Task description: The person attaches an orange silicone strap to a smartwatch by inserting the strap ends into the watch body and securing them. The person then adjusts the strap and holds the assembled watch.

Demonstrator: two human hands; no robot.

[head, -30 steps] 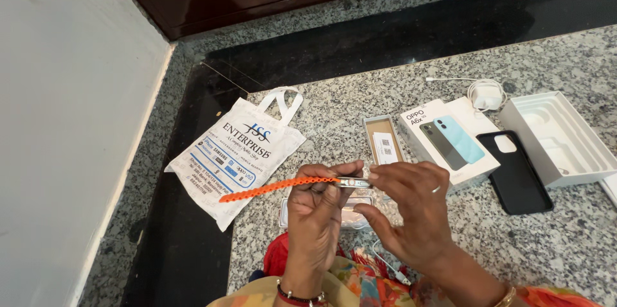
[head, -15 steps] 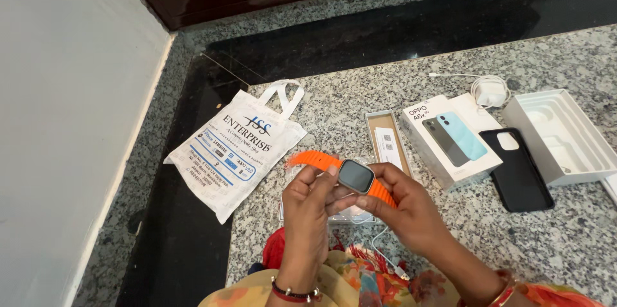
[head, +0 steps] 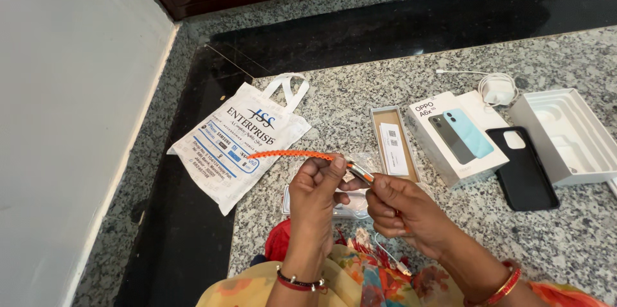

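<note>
Low in the middle of the frame, the left hand (head: 316,186) pinches the orange strap (head: 292,154) near the watch body (head: 360,171), which the right hand (head: 400,212) grips edge-on, the strap reaching left over the white bag (head: 241,140). Keeping both pinches close to the joint should steady the watch. The granite table (head: 360,98) has bare room above the hands, but the brown tray (head: 393,144), phone box (head: 453,137) and black phone case (head: 522,167) crowd the right, and the table's edge runs just left of the hands
</note>
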